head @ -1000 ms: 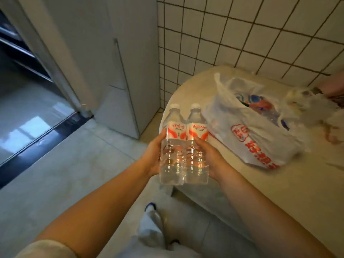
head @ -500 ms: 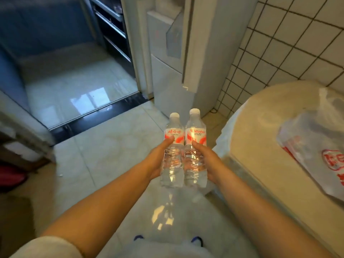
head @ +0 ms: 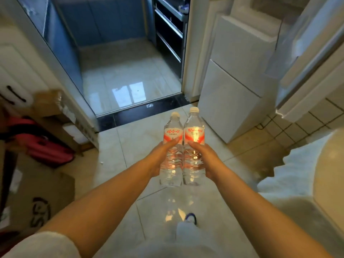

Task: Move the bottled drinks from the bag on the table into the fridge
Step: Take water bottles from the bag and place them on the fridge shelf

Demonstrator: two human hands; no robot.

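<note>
Two clear water bottles with red-and-white labels and white caps stand upright side by side in front of me. My left hand (head: 160, 157) grips the left bottle (head: 172, 146), and my right hand (head: 203, 159) grips the right bottle (head: 193, 144). The white fridge (head: 234, 86) stands ahead to the right, its lower doors shut and an upper door (head: 314, 58) swung open toward me. The table (head: 331, 175) shows only as an edge at the far right; the bag is out of view.
A dark threshold (head: 141, 110) leads into a glossy-floored kitchen with dark shelves (head: 167, 34). Cardboard boxes (head: 35, 198) and a red bag (head: 42, 146) crowd the left. A white cloth (head: 290, 175) hangs off the table. Tiled floor lies open ahead.
My view has swung left, away from the table and bag, toward the fridge and kitchen doorway. Both hands still hold the two bottles together in front of me.
</note>
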